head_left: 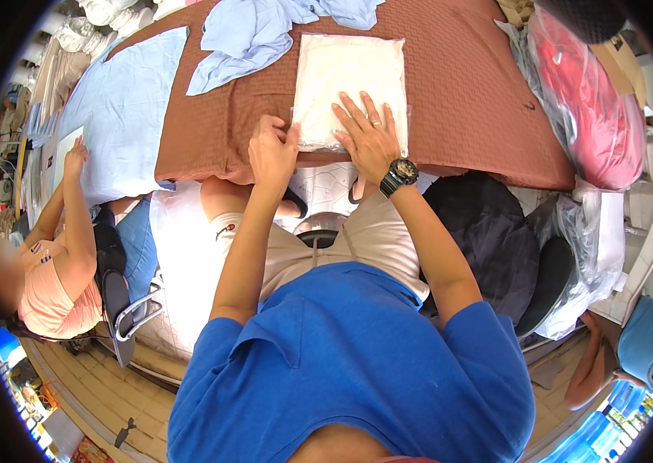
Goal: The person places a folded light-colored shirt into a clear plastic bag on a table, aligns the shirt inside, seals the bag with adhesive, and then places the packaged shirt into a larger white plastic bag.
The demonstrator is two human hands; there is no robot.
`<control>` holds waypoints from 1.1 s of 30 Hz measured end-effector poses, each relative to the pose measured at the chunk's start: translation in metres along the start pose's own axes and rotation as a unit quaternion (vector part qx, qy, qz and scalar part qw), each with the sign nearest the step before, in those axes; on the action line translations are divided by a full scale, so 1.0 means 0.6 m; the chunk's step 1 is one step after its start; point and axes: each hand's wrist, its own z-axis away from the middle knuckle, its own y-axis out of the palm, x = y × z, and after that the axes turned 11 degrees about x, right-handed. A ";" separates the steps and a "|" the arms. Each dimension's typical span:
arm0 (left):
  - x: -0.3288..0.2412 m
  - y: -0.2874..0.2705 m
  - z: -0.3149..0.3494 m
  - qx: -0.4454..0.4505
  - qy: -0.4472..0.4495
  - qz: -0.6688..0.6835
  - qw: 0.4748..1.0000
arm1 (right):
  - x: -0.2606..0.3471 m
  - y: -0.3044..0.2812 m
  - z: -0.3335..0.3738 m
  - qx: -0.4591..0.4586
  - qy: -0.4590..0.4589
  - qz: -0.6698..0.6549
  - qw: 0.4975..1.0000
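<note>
A cream-white folded cloth in a clear plastic bag (pixel 350 73) lies flat near the front edge of the brown-covered table (pixel 458 85). My right hand (pixel 371 137) rests palm down on its lower right part, fingers spread, with a dark watch on the wrist. At the bag's lower left edge is my left hand (pixel 272 152), its fingers curled in and thumb against the forefinger. They seem to pinch the plastic edge there, though the fingertips are partly hidden.
Crumpled light-blue cloth (pixel 245 38) lies beyond the bag. To the left, a seated person (pixel 60 285) has a hand on a blue cloth (pixel 130 108). Plastic-wrapped red goods (pixel 585 100) stand at the right. A black-covered seat (pixel 485 239) is beside my right leg. Another person (pixel 651 332) is far right.
</note>
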 end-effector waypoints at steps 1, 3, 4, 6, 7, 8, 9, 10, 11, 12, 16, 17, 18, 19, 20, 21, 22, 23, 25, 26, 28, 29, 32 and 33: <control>0.018 0.003 -0.013 -0.048 0.057 -0.029 0.997 | 0.002 0.000 0.000 0.002 -0.002 -0.003 1.000; 0.033 0.007 -0.040 -0.042 0.134 -0.024 0.990 | 0.003 0.002 0.003 0.011 -0.002 -0.005 1.000; 0.025 0.000 -0.057 0.008 0.155 0.010 0.988 | 0.002 0.001 0.002 0.015 -0.002 -0.003 1.000; 0.018 0.001 -0.085 0.079 0.203 0.025 0.976 | 0.001 -0.001 0.002 0.022 -0.002 0.005 1.000; 0.020 0.001 -0.097 0.147 0.190 0.041 0.970 | 0.000 -0.001 0.002 0.025 -0.003 0.010 1.000; 0.022 -0.001 -0.109 0.213 0.176 0.056 0.959 | 0.000 -0.001 0.001 0.028 -0.003 0.015 0.999; 0.026 -0.001 -0.120 0.281 0.163 0.072 0.943 | 0.000 -0.001 0.001 0.028 -0.004 0.013 1.000; 0.029 0.000 -0.131 0.296 0.148 0.086 0.940 | 0.000 -0.001 0.000 0.028 -0.005 0.011 1.000; 0.032 0.001 -0.140 0.312 0.132 0.098 0.936 | 0.001 0.000 -0.001 0.028 -0.006 0.009 1.000; 0.026 0.002 -0.144 0.329 0.117 0.112 0.930 | -0.001 0.001 0.000 0.028 -0.005 0.007 1.000; 0.015 -0.006 -0.168 0.388 0.080 0.082 0.914 | -0.003 0.004 0.003 0.026 -0.004 0.006 1.000; 0.019 -0.006 -0.178 0.400 0.087 0.097 0.907 | -0.003 0.003 0.003 0.025 -0.005 0.008 1.000; 0.023 -0.008 -0.185 0.414 0.095 0.110 0.899 | -0.002 0.003 0.003 0.025 -0.005 0.008 1.000; 0.028 -0.011 -0.190 0.421 0.086 0.123 0.895 | -0.001 0.003 0.002 0.025 -0.005 0.008 1.000; 0.033 -0.015 -0.194 0.427 0.076 0.135 0.891 | -0.001 0.003 0.002 0.025 -0.005 0.009 1.000; 0.033 -0.018 -0.195 0.436 0.067 0.149 0.885 | -0.001 0.003 0.003 0.024 -0.004 0.008 1.000; 0.035 -0.023 -0.196 0.433 0.055 0.156 0.886 | -0.002 0.003 0.004 0.023 -0.003 0.008 1.000; 0.037 -0.031 -0.197 0.431 0.042 0.163 0.887 | -0.002 0.003 0.005 0.022 -0.003 0.007 1.000; 0.040 -0.045 -0.199 0.434 0.015 0.184 0.882 | -0.002 0.003 0.004 0.020 -0.004 0.004 1.000; 0.040 -0.050 -0.201 0.441 0.002 0.198 0.876 | -0.001 0.004 0.004 0.019 -0.005 0.003 1.000; 0.043 -0.053 -0.201 0.439 -0.026 0.236 0.867 | -0.001 0.004 0.003 0.019 -0.004 0.010 1.000; 0.044 -0.052 -0.199 0.432 -0.040 0.260 0.863 | 0.000 0.004 0.002 0.019 -0.004 0.013 1.000; 0.041 -0.051 -0.194 0.427 -0.046 0.273 0.861 | -0.002 0.006 0.002 0.013 -0.005 0.005 1.000; 0.037 -0.051 -0.191 0.428 -0.042 0.267 0.862 | -0.003 0.005 0.002 0.012 -0.006 -0.015 1.000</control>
